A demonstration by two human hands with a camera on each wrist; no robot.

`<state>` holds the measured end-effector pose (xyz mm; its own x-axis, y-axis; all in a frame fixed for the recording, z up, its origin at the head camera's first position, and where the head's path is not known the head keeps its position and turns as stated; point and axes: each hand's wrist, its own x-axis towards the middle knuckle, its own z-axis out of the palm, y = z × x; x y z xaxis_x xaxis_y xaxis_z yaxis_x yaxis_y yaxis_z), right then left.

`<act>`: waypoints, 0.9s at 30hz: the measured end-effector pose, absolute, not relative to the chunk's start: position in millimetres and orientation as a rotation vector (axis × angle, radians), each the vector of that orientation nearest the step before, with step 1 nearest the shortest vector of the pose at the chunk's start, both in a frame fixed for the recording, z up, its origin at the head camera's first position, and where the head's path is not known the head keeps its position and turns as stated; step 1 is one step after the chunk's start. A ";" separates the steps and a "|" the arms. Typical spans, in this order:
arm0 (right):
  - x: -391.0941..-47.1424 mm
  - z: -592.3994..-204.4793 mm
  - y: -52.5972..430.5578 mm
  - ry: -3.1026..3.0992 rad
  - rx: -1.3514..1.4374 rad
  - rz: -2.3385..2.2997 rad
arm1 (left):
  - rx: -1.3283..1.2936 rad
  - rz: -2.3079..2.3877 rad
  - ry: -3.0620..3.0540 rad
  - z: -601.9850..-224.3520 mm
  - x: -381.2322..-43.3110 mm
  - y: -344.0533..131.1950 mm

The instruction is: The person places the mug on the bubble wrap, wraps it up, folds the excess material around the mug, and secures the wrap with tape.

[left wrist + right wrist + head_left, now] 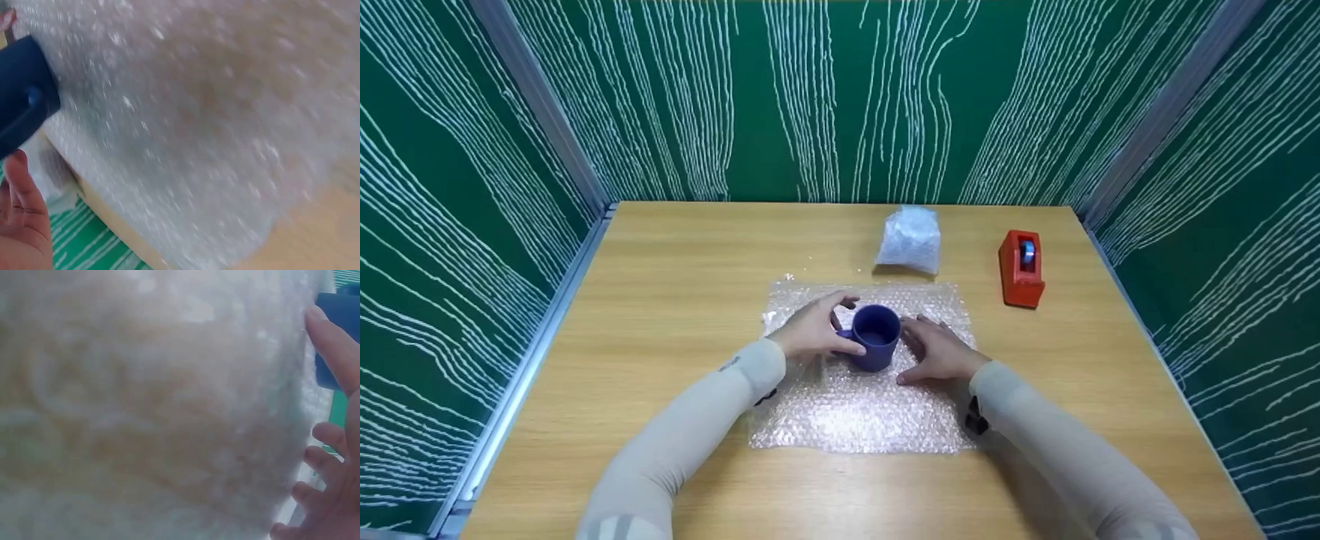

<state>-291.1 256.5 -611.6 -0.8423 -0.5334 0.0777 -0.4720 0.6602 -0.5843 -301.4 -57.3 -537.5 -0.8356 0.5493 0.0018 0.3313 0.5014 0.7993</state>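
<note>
A dark blue mug (874,337) stands upright on a sheet of bubble wrap (855,416), its handle toward the left. My left hand (821,328) is spread around the handle side, the thumb overlapping the mug's front and the fingers near its far left. In the left wrist view, the fingers (23,194) lie close beside the mug, and none loop through the handle (25,115). On the other side, my right hand (941,351) has its fingers and thumb apart, fingertips close to the mug's right wall. The right wrist view shows the thumb (332,346) overlapping the mug (343,315).
Behind the sheet, a bundle wrapped in bubble wrap (911,240) sits on the wooden table (675,300). A red tape dispenser (1022,270) is at the back right. Green walls with white lines (802,97) enclose the back and both sides.
</note>
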 end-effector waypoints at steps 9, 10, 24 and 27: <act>-278.2 -573.6 242.0 2.700 -0.631 -1.049 | 0.574 1.351 2.505 -529.0 -309.3 -91.8; -277.0 -571.4 240.3 2.693 -0.603 -1.064 | 0.551 1.352 2.522 -529.4 -310.7 -96.2; -270.4 -553.4 213.5 2.568 -0.642 -1.447 | 0.244 1.350 2.596 -545.3 -330.0 -141.7; -270.9 -550.1 208.5 2.552 -0.641 -1.484 | 0.185 1.359 2.584 -550.4 -332.2 -147.5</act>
<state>-270.9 208.5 -550.1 -0.9031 -0.4161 0.1062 -0.2981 0.4296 -0.8524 -332.2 -147.5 -550.4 -0.9688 0.2099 -0.1316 0.0105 0.5655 0.8247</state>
